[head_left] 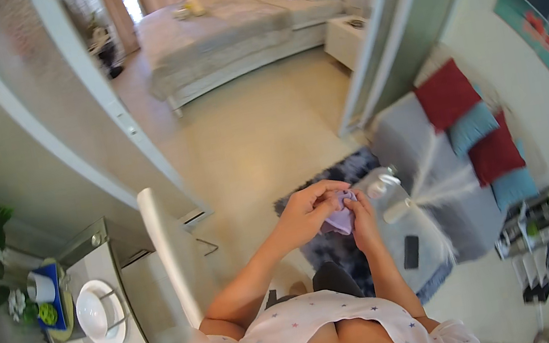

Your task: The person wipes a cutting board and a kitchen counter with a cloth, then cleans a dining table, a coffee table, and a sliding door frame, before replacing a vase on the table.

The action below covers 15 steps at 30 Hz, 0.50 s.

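Observation:
A small crumpled lilac cloth (339, 222) is held up in front of me, between both hands. My left hand (311, 210) pinches its upper edge with fingers and thumb together. At the cloth's right side, my right hand (364, 220) is closed on it, fingers bent. Part of the cloth is hidden behind the fingers, so its full shape does not show. Beyond and below my hands lies a dark blue-grey shaggy rug (333, 253). A low pale table (393, 242) stands just right of my right hand.
On the low table are a black phone (412, 251) and a white vase (399, 210) with feathery plumes. A grey sofa (405, 141) with red and blue cushions is at the right. To the left, a dining table (96, 265) holds white dishes beside a white chair (168, 256). A bed (214, 35) stands beyond sliding doors.

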Each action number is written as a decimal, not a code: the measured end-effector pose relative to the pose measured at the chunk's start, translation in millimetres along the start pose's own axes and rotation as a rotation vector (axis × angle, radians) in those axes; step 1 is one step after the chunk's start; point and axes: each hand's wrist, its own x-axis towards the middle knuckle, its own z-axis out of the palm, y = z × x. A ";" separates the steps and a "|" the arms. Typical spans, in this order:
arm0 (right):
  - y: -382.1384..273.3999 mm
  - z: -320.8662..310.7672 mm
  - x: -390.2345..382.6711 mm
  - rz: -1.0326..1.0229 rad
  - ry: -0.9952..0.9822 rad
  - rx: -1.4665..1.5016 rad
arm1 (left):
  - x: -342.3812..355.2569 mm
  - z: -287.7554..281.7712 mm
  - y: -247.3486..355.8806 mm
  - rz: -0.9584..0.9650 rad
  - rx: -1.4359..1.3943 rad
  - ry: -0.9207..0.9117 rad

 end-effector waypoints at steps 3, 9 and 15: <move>2.3 39.7 44.7 0.059 -0.108 0.091 | 7.3 -48.9 -36.7 -0.039 0.190 0.356; 10.9 109.2 123.2 0.164 -0.503 0.208 | 36.3 -114.3 -62.2 -0.171 0.211 0.645; 10.9 153.4 200.7 0.403 -0.788 -0.112 | 48.7 -169.9 -68.3 -0.274 -0.032 0.804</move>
